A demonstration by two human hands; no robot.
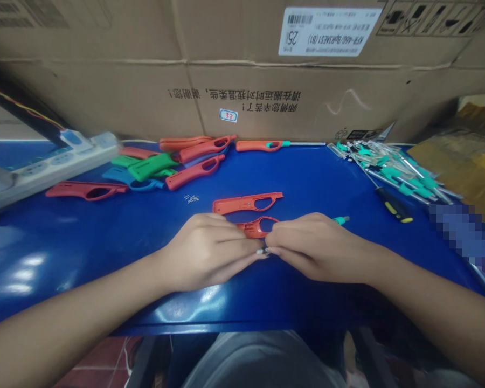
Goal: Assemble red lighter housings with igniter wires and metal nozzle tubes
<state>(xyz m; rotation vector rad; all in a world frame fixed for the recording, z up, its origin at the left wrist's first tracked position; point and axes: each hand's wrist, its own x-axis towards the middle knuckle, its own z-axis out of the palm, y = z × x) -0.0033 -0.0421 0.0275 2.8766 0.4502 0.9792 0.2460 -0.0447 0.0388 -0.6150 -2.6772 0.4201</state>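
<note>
A tall cardboard box walls off the back of my view, its print upside down, and in front of it runs a glossy blue table with light glinting off its left side. Dead centre, near the front edge, here's the action from my end: the left hand and the right hand meet almost knuckle to knuckle, fingers curled in, fingertips pinching a small white-and-dark piece between them. It's too small for me to name. Just beyond the fingers lies an orange shell half, partly hidden by the hands, and behind that a second shell half, inner side up. Left of those, I've got a scatter of tiny pins. Further back on the left, a pile of coloured handles, red, green and blue, sits near a white power strip. At the box's foot, an orange lighter points its metal tube right, towards a heap of tubes with green fittings. A black-and-yellow screwdriver lies just this side of that heap, and a small green-ended part peeks out behind the right hand.
</note>
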